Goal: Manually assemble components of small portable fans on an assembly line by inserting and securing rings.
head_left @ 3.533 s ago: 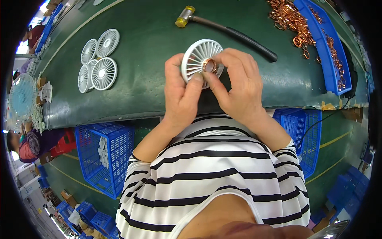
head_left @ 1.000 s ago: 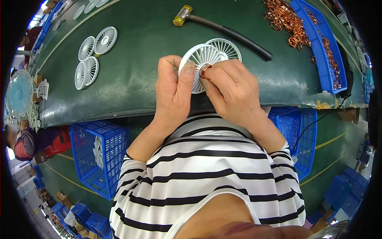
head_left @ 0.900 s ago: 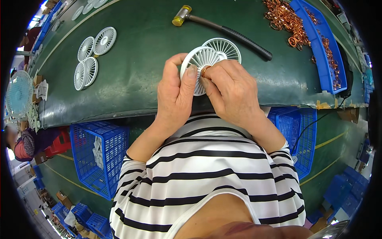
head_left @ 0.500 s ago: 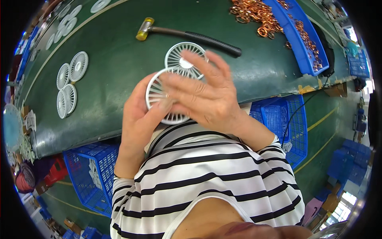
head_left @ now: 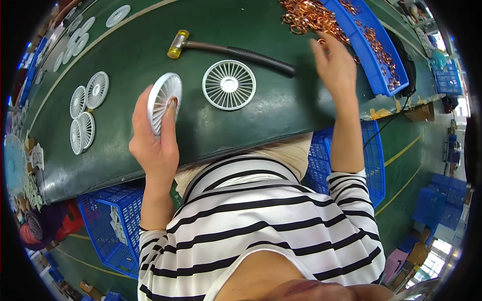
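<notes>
A round white spoked plastic disc (head_left: 164,95) is tilted on edge in my left hand (head_left: 155,143), thumb against its spoked face and fingers behind. My right hand (head_left: 335,65) is stretched to the near edge of a pile of copper-coloured rings (head_left: 312,17). Its thumb and fingertips are apart around a loose ring (head_left: 322,42); whether they touch it is hard to see. Between my hands another spoked disc (head_left: 229,85) lies flat on the green table (head_left: 221,135). Beyond it rests a hammer (head_left: 226,49) with yellow faces and a black grip.
Several white discs (head_left: 97,90) lie at the left, with more (head_left: 79,44) past a pale line. A long blue tray (head_left: 374,65) with copper rings stands at the right. Blue plastic crates (head_left: 113,226) sit below the table edge, left and right.
My hands have parted. The left has moved left with one disc, now tilted upright; the right has left the discs and reached out to the copper rings.
</notes>
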A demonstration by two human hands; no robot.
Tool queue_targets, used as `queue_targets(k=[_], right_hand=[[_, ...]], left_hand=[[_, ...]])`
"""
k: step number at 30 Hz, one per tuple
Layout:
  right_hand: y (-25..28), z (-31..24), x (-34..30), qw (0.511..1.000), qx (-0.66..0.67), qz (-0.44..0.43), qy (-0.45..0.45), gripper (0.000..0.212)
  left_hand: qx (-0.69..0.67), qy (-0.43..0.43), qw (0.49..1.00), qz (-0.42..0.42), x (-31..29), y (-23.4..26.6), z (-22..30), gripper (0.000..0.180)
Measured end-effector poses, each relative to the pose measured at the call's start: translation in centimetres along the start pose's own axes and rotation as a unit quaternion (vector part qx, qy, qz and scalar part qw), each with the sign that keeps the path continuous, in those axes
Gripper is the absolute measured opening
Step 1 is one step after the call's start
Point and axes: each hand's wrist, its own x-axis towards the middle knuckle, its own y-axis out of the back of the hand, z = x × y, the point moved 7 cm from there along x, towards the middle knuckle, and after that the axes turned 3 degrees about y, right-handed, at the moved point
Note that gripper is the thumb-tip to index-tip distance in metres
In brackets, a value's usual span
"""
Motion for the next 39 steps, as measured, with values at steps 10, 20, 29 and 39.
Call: queue_targets(k=[10, 20, 29, 39], right_hand=[[-2.3, 4.9, 0.6, 0.98, -0.124, -0.129, -0.087, 0.029], [1.6, -4.2, -2.1, 0.982, 0.168, 0.03, 0.082, 0.013], [4.3, -10.9, -5.4, 0.942, 0.231, 0.126, 0.21, 0.029], [5.1, -16.2, -6.7, 0.892, 0.332, 0.104, 0.288, 0.025]], left_hand=[[0.161, -0.077, 0.967, -0.18, 0.9, -1.1, -1.0, 0.049], [0.506, 0.12, 0.845, -0.123, 9.7, 9.7, -16.4, 0.074], [0.12, 0.058, 0.987, 0.09, 6.8, 6.9, -5.6, 0.021], [-0.365, 0.214, 0.897, -0.129, 0.2, -3.8, 2.2, 0.033]])
